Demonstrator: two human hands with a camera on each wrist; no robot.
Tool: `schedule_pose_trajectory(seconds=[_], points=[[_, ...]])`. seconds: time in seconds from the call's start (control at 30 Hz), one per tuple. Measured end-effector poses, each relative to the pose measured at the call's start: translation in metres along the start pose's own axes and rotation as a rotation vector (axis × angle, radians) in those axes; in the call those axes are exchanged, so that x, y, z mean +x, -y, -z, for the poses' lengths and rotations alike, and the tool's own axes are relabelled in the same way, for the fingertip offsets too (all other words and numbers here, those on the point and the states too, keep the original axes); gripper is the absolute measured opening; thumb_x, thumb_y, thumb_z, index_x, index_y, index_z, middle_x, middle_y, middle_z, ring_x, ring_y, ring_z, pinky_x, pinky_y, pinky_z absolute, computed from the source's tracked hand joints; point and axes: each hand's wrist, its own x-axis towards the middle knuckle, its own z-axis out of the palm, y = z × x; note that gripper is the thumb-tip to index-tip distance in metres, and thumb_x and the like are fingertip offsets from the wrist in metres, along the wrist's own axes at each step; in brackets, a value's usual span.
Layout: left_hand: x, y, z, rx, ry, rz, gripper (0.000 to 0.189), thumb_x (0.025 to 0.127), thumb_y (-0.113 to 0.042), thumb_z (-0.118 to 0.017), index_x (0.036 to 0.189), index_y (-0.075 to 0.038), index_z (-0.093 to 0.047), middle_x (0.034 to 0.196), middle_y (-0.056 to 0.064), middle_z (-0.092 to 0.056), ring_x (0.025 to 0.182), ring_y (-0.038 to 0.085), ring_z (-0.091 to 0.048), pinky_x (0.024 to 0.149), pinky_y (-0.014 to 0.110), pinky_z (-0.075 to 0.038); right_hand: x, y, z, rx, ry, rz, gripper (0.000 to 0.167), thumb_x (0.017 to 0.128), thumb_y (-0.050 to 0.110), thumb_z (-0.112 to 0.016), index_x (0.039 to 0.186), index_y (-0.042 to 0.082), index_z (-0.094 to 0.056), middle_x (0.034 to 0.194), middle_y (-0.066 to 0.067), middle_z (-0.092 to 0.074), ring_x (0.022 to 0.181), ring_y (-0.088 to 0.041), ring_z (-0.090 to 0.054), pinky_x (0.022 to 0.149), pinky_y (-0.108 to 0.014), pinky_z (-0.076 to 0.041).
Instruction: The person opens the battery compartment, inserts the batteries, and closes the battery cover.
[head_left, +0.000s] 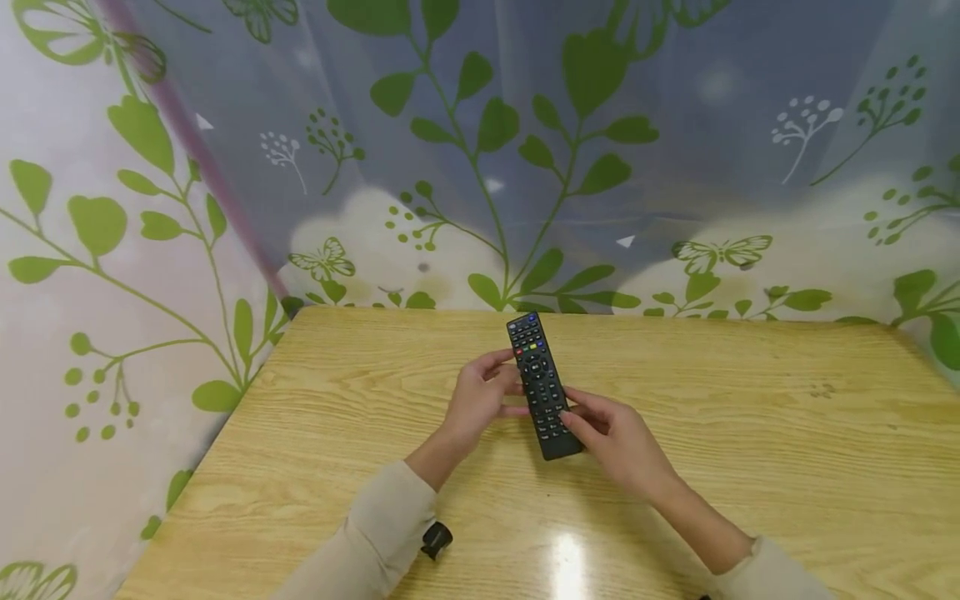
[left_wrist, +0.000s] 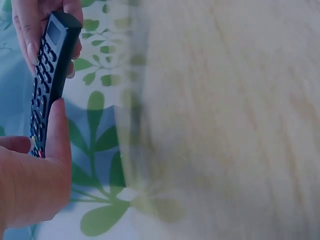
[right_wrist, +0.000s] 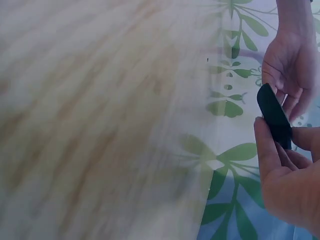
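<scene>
A black remote control (head_left: 536, 383) with many buttons, a few of them coloured, is held up above the wooden table, tilted in the head view. My right hand (head_left: 622, 437) pinches its lower end, thumb on the front and fingers behind. Along its left edge, my left hand (head_left: 476, 396) reaches with fairly straight fingers, their tips partly hidden by the remote. In the left wrist view, the left thumb (left_wrist: 57, 130) lies along the remote's side. From the right wrist view, the remote's dark, plain back (right_wrist: 274, 117) shows between the two hands.
The wooden table (head_left: 360, 367) spreads under both hands. A patterned cloth (head_left: 450, 167) with green leaves and butterflies hangs behind it and at the left. A small black object (head_left: 436, 540) sits by the left sleeve (head_left: 382, 517).
</scene>
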Motion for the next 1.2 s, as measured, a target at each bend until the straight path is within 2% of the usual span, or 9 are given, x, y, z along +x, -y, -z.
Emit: schedule_pose_trajectory(seconds=[0.27, 0.43, 0.6, 0.93, 1.2], points=[[0.005, 0.015, -0.006, 0.035, 0.028, 0.041, 0.039, 0.095, 0.003, -0.051, 0.133, 0.008, -0.047, 0.105, 0.019, -0.054, 0.082, 0.023, -0.062, 0.076, 0.045, -0.057, -0.005, -0.006, 0.004, 0.063, 0.045, -0.072, 0.042, 0.097, 0.01, -0.057, 0.134, -0.007, -0.048, 0.108, -0.017, -0.066, 0.094, -0.023, -0.066, 0.07, -0.026, -0.058], [0.004, 0.02, -0.009, 0.086, 0.023, 0.068, 0.038, 0.095, 0.003, -0.052, 0.132, 0.008, -0.049, 0.104, 0.019, -0.055, 0.081, 0.022, -0.061, 0.071, 0.043, -0.059, -0.007, -0.008, 0.002, 0.028, 0.065, -0.106, 0.041, 0.096, 0.008, -0.056, 0.132, -0.011, -0.049, 0.108, -0.018, -0.066, 0.092, -0.021, -0.066, 0.067, -0.026, -0.058], [0.003, 0.023, -0.014, 0.155, 0.01, 0.096, 0.037, 0.094, 0.003, -0.053, 0.13, 0.008, -0.05, 0.104, 0.02, -0.057, 0.08, 0.021, -0.062, 0.066, 0.038, -0.06, -0.007, -0.009, -0.001, -0.027, 0.07, -0.141, 0.041, 0.095, 0.008, -0.058, 0.13, -0.012, -0.05, 0.104, -0.017, -0.067, 0.087, -0.018, -0.066, 0.063, -0.028, -0.058], [0.006, 0.032, -0.018, 0.24, 0.008, 0.147, 0.036, 0.095, 0.004, -0.052, 0.131, 0.008, -0.05, 0.102, 0.015, -0.057, 0.081, 0.021, -0.062, 0.063, 0.033, -0.06, -0.008, -0.011, 0.0, 0.0, 0.107, -0.22, 0.042, 0.095, 0.006, -0.057, 0.133, -0.011, -0.048, 0.094, -0.013, -0.066, 0.073, -0.02, -0.067, 0.063, -0.031, -0.059], [0.006, 0.036, -0.019, 0.306, 0.019, 0.143, 0.036, 0.094, 0.004, -0.053, 0.129, 0.01, -0.051, 0.101, 0.014, -0.058, 0.084, 0.021, -0.062, 0.062, 0.03, -0.059, -0.007, -0.014, -0.003, -0.015, 0.116, -0.231, 0.04, 0.095, 0.005, -0.057, 0.131, -0.01, -0.05, 0.096, -0.012, -0.066, 0.076, -0.019, -0.066, 0.063, -0.028, -0.059]])
